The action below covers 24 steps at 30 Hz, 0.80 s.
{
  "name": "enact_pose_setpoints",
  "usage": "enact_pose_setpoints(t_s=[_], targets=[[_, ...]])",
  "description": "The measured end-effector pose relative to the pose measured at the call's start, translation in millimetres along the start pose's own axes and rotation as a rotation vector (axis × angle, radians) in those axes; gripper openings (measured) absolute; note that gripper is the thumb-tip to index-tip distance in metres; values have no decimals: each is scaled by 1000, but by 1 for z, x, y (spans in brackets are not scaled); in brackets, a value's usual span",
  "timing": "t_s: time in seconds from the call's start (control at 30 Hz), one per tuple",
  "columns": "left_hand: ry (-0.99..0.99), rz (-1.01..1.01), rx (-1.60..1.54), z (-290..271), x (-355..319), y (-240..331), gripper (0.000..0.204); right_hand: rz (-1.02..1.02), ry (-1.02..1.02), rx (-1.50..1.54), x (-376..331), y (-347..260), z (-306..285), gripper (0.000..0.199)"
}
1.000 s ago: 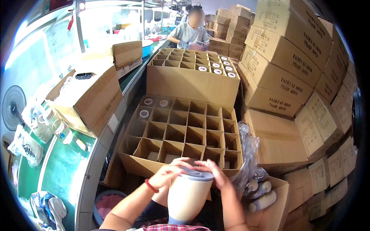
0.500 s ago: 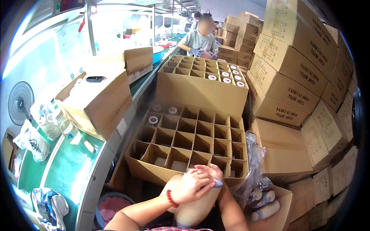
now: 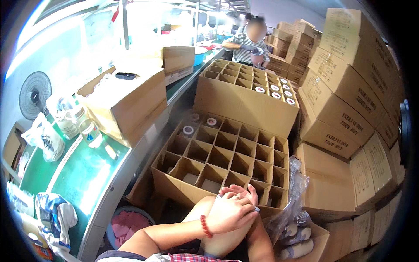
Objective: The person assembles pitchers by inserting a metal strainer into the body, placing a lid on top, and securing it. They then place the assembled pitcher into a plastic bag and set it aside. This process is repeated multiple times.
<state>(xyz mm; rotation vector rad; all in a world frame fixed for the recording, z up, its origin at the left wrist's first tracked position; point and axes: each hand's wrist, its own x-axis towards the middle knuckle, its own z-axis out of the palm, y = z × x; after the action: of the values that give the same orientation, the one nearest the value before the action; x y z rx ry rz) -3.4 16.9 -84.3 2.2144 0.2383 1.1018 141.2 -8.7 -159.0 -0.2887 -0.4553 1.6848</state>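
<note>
Close in front of me stands a large beige flask (image 3: 238, 229), tilted, with a pale grey rim at its top. My left hand (image 3: 231, 214), below a red bead bracelet (image 3: 206, 226), lies across the top with fingers bent over the rim. My right hand (image 3: 248, 193) cups the far side of the rim, its fingertips and thumb rising behind the left hand. The two hands hide most of the flask's top. Just beyond is an open carton (image 3: 174, 187) with cardboard dividers; several white-capped flasks (image 3: 188, 130) stand in its far left cells.
A second divided carton (image 3: 244, 101) stands behind, and past it a co-worker (image 3: 248, 51) in gloves holds a flask. Stacked cartons (image 3: 349, 87) rise at right, above a box of several flasks (image 3: 299, 249) and clear plastic (image 3: 288, 205). A green bench (image 3: 94, 174) runs along the left.
The whole view has shifted, so the surroundings sit further right. My hands stay on the flask's top, with the right fingers spread higher. The co-worker has raised a flask into plain sight.
</note>
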Motion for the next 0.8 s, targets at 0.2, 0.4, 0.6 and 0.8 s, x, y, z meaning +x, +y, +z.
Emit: enact_pose_setpoints(t_s=[0.2,0.4,0.6,0.8], targets=[[-289,-280,-958,-48,-37,-81,27,-50,467,-959,-62,-21,52,68],[-252,-588,-973,-40,-29,-71,29,-47,582,-1160,-56,-36,58,68],[-221,-33,366,-39,21,41,24,-52,204,-144,-13,0,12,70],[-204,-451,-1306,-49,-65,-100,27,-123,298,-1470,-65,-20,100,78]])
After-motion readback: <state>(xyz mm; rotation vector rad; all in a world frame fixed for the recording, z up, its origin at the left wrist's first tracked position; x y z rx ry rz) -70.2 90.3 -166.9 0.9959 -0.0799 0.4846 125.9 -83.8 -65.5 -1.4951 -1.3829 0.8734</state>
